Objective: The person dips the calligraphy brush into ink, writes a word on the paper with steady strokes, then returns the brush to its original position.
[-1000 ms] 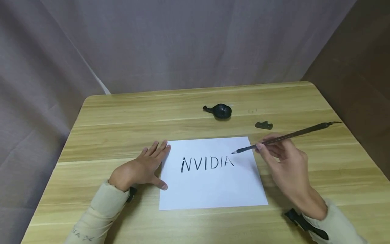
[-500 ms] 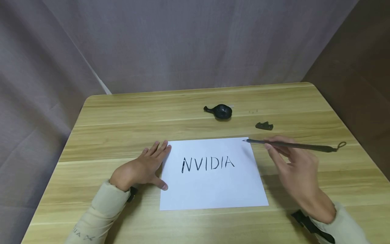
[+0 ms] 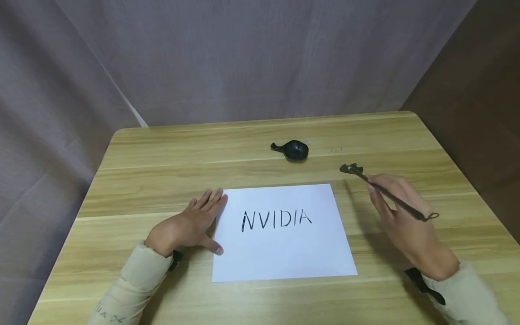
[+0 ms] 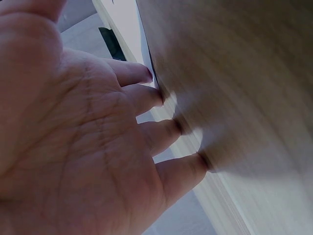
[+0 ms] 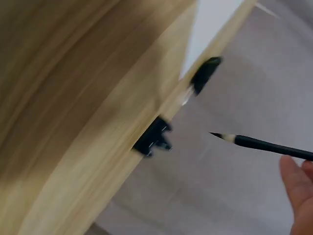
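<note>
A white sheet of paper (image 3: 284, 253) bearing the black brushed letters NVIDIA lies on the wooden table (image 3: 183, 167). My left hand (image 3: 188, 228) rests at its left edge with fingers spread, the thumb and fingertips touching the sheet. To the right of the sheet, my right hand (image 3: 406, 216) pinches a dark writing brush (image 3: 394, 197) by its handle. In the head view the brush's tip end overlaps the small dark notched brush rest (image 3: 351, 168); the right wrist view shows the dark pointed bristles (image 5: 217, 135) held clear of that rest.
A black gourd-shaped ink dish (image 3: 295, 150) stands behind the paper, left of the brush rest. Faint marks show on the tabletop near it. Grey curtain (image 3: 243, 58) hangs behind the table, with a brown surface (image 3: 479, 113) at the right.
My right hand has carried the brush away from the letters, to the right, its tip end swinging up toward the brush rest. The left hand and paper stay in place.
</note>
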`<control>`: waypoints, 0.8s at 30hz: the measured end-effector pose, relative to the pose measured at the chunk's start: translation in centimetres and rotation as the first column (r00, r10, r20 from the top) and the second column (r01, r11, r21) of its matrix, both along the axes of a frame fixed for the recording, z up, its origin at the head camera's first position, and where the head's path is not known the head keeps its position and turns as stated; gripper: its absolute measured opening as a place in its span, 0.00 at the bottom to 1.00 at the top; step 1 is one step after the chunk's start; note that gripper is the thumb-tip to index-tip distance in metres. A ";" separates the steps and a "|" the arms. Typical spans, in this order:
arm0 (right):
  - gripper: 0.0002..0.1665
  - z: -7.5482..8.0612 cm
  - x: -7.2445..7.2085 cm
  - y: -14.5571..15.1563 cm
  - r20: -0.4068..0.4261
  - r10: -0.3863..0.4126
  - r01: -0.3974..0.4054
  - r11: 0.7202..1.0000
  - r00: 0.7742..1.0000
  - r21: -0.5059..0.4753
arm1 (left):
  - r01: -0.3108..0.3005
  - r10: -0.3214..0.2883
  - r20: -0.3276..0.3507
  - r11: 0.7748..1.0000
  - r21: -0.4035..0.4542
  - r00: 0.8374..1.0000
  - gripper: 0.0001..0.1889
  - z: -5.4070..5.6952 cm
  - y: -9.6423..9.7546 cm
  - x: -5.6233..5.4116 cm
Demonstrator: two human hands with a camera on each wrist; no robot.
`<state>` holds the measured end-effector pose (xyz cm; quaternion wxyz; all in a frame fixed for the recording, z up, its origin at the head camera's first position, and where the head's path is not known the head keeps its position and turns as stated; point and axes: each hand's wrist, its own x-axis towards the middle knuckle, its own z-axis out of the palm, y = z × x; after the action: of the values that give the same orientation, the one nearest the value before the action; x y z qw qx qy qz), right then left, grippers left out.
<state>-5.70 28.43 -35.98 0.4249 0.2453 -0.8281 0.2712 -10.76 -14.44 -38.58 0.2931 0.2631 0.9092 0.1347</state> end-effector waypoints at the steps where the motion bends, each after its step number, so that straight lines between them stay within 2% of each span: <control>1: 0.29 0.0 -0.1 0.2 -0.018 0.010 -0.010 0.999 1.000 0.038 | -0.001 0.001 0.001 1.000 0.001 1.000 0.72 0.0 0.0 0.0; 5: 0.25 -0.3 -0.3 1.4 -0.041 0.067 -0.056 0.972 0.997 0.227 | -0.005 0.005 0.003 1.000 0.002 1.000 0.72 0.2 0.1 0.1; 8: 0.23 -0.9 -0.7 2.5 -0.037 0.071 -0.052 0.922 0.997 0.383 | -0.007 0.007 0.005 1.000 0.001 1.000 0.72 0.2 0.1 0.1; 10: 0.23 -1.3 -1.1 3.1 -0.037 0.083 -0.058 0.892 0.996 0.449 | -0.007 0.007 0.006 1.000 0.001 1.000 0.72 0.2 0.1 0.1; 15: 0.25 -2.4 -2.4 4.8 0.021 0.146 -0.129 0.793 0.989 0.595 | -0.006 0.006 0.004 1.000 -0.006 1.000 0.72 0.1 0.0 0.0; 18: 0.26 -3.0 -3.2 5.8 0.056 0.169 -0.162 0.716 0.984 0.679 | -0.007 0.007 0.005 1.000 -0.001 1.000 0.71 0.0 -0.1 0.0; 22: 0.30 -3.7 -4.2 6.5 0.051 0.172 -0.149 0.624 0.984 0.767 | -0.010 0.010 0.008 1.000 0.003 1.000 0.71 -0.1 -0.1 0.0; 24: 0.31 -4.0 -4.6 6.6 0.039 0.175 -0.137 0.598 0.984 0.790 | -0.010 0.010 0.007 1.000 -0.002 1.000 0.71 -0.1 -0.1 0.1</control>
<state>-10.28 35.04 -39.96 0.2658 0.4841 -0.8288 -0.0900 -10.69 -14.52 -38.71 0.2956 0.2579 0.9097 0.1364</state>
